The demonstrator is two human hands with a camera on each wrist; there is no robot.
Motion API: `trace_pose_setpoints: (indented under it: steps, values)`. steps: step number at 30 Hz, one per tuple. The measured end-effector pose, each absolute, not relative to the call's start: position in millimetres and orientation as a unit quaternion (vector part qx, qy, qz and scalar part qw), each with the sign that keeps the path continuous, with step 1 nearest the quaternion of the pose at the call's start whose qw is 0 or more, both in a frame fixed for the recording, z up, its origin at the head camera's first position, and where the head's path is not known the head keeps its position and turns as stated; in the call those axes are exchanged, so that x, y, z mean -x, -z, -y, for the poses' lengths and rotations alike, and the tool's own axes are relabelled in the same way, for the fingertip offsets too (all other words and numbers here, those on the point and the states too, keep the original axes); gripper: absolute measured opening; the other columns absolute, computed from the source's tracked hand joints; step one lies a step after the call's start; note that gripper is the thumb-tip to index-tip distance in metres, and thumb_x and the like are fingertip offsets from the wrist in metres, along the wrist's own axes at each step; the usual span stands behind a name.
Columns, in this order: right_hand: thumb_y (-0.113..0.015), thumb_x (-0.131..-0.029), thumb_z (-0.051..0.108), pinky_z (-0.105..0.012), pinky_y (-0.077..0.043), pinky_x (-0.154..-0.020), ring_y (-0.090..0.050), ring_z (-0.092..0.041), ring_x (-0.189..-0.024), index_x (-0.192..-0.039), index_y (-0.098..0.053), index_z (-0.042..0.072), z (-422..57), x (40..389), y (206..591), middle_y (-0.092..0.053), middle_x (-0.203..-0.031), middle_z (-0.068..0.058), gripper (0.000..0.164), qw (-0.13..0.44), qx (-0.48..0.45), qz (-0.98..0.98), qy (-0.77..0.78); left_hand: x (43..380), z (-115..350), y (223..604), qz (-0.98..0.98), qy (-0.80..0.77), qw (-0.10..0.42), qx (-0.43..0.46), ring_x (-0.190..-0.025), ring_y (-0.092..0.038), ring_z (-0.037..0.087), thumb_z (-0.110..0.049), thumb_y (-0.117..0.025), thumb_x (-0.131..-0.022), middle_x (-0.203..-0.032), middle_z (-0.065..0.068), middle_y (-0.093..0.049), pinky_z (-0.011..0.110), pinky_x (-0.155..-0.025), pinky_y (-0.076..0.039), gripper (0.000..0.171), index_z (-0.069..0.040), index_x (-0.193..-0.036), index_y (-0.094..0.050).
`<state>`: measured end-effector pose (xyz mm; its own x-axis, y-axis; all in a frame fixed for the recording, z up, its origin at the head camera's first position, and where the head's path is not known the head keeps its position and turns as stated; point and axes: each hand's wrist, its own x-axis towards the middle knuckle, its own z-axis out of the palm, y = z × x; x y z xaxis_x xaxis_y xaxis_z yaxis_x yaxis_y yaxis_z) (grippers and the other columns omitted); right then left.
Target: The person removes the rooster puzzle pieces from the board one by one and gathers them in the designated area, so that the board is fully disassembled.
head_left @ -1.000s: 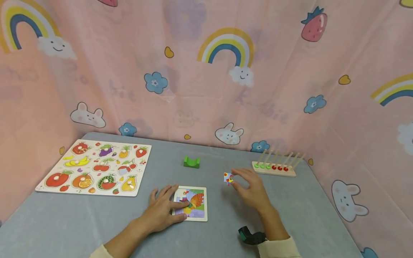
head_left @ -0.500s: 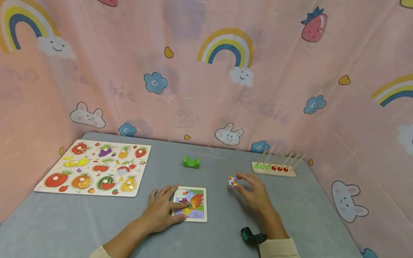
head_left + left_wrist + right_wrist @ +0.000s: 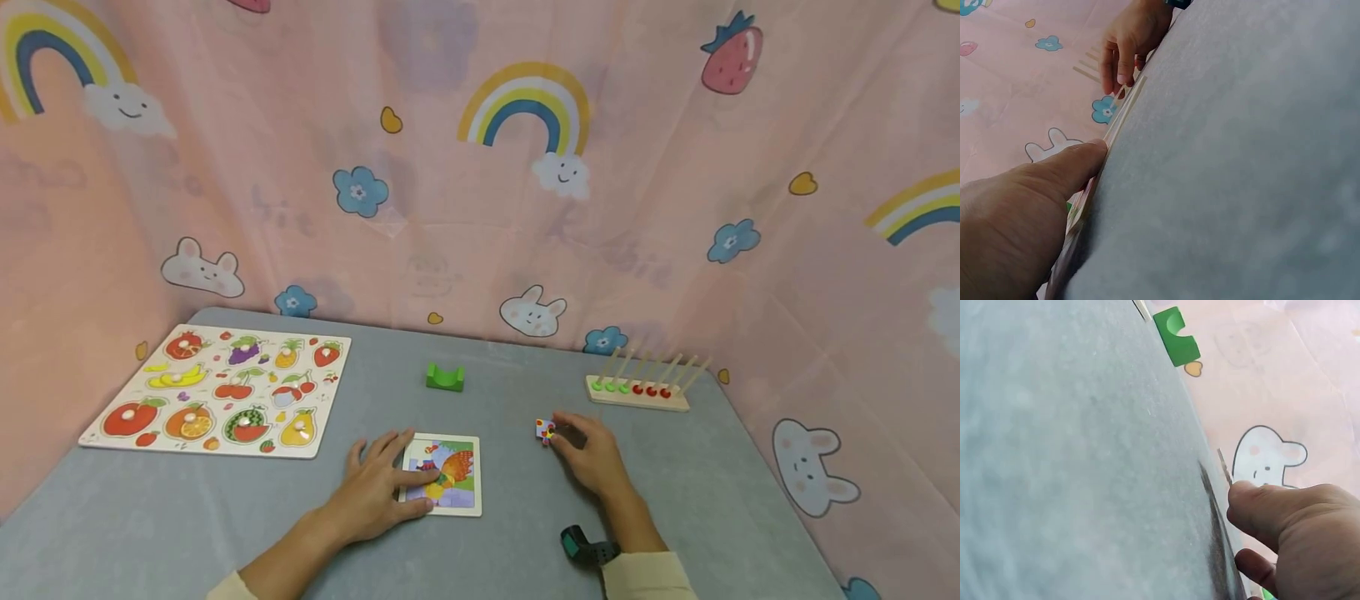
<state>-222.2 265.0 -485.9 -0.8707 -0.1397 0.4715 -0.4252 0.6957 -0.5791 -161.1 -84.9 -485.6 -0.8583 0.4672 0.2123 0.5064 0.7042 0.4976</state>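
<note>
In the head view, my left hand [image 3: 375, 483] lies spread over the left side of a small square jigsaw puzzle [image 3: 457, 475], whose pale frame surrounds a picture of an orange-brown hen. Its index finger and thumb reach across the picture. To the right of the puzzle, my right hand [image 3: 596, 462] pinches a small colourful jigsaw piece [image 3: 543, 429] between thumb and index finger. Seen edge-on in the right wrist view, that piece [image 3: 1225, 466] is held over the cloth, where a dark shadow falls. The left wrist view has the left thumb [image 3: 1079, 165] on the puzzle's edge.
A large fruit peg puzzle board [image 3: 217, 392] lies at the left of the grey-covered table. Beyond the small puzzle stands a green notched block [image 3: 446, 378]. At the back right is a wooden peg rack [image 3: 637, 393] with green and red beads.
My right hand has moved slightly toward me and to the right with the jigsaw piece, which has turned a little. The left hand has stayed on the puzzle.
</note>
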Motion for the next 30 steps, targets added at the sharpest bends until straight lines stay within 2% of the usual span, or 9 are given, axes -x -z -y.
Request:
trace_pose_setpoints:
  steps: [16,23,30]
  values:
    - [-0.075,-0.082,0.004,-0.052,-0.04,-0.094,-0.057,-0.036,-0.108,-0.117,-0.066,-0.001,-263,217,479,-0.066,-0.115,-0.014,0.037,0.151,-0.127,0.925,-0.325,160,84,485,0.92,0.285,0.038,0.266,-0.135,-0.028,0.04,-0.051,-0.07,-0.083,-0.149,0.018,-0.036,0.066,-0.099,-0.006,0.04,-0.033,-0.119,-0.071]
    - [-0.071,-0.088,0.011,-0.057,-0.041,-0.092,-0.054,-0.037,-0.114,-0.128,-0.059,-0.001,-259,210,449,-0.06,-0.125,-0.018,0.044,0.118,-0.112,0.924,-0.346,160,83,485,0.92,0.288,0.034,0.264,-0.135,-0.028,0.039,-0.052,-0.069,-0.083,-0.149,0.018,-0.035,0.066,-0.099,-0.005,0.04,-0.033,-0.119,-0.071]
    - [-0.074,-0.086,0.016,-0.057,-0.044,-0.085,-0.055,-0.032,-0.11,-0.128,-0.06,0.004,-243,202,411,-0.06,-0.126,-0.012,0.045,0.153,-0.156,0.901,-0.374,160,84,482,0.918,0.293,0.032,0.264,-0.136,-0.027,0.04,-0.049,-0.07,-0.083,-0.15,0.018,-0.035,0.067,-0.099,-0.004,0.04,-0.032,-0.119,-0.071]
